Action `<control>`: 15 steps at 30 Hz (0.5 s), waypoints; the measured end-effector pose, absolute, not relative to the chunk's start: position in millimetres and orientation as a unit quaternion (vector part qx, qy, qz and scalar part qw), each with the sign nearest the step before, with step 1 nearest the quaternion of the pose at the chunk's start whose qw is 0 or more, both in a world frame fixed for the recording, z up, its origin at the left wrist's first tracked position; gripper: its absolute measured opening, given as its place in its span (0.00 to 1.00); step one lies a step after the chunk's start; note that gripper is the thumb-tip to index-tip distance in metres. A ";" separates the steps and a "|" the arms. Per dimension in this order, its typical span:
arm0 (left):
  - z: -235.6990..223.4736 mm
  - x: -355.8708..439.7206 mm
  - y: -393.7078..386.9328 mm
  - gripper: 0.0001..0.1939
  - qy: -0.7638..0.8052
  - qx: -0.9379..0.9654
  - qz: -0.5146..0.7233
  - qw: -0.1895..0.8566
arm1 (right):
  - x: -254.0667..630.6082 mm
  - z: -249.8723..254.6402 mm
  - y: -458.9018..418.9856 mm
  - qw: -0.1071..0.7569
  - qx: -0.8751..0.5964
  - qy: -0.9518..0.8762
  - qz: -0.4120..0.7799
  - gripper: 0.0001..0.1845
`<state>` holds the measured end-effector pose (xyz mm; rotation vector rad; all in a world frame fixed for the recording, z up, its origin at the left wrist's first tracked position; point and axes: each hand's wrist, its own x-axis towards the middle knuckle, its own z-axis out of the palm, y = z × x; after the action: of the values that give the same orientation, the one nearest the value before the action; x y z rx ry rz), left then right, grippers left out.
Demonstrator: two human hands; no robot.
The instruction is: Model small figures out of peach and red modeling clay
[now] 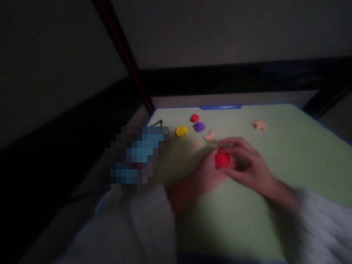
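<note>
A rounded lump of red modelling clay (222, 160) is held between my two hands above the table. My left hand (209, 175) supports it from the left and below; most of its fingers are hidden behind the clay and the other hand. From the right, my right hand (253, 165) curves its thumb and fingers around the same lump. Just beyond the hands, a bent pale peach piece (209, 135) and a smaller peach strip (196, 144) lie on the light green tabletop (233, 220).
Farther back are lumps of yellow clay (182, 131), purple clay (199, 127) and red clay (195, 117). A star-like peach piece (259, 125) lies at the right. A pixelated blue patch (145, 146) covers something at the left. Beyond the blue-edged table stands a wall (233, 33).
</note>
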<state>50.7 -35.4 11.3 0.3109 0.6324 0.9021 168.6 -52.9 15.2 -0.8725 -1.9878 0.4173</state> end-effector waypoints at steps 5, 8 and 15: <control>11.3 51.2 -36.6 0.13 0.300 0.182 0.429 0.833 | 169.0 14.3 -52.9 0.446 -0.349 -0.810 0.153 0.13; 12.8 52.0 -37.7 0.14 0.306 0.225 0.427 0.821 | 169.0 14.9 -53.2 0.446 -0.346 -0.811 0.150 0.12; 14.0 52.3 -39.1 0.13 0.314 0.284 0.453 0.784 | 168.5 15.5 -53.7 0.446 -0.344 -0.812 0.152 0.11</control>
<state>52.3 -39.1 14.0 0.6134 0.6784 0.9780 168.5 -53.7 15.5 -0.8513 -2.0115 0.3766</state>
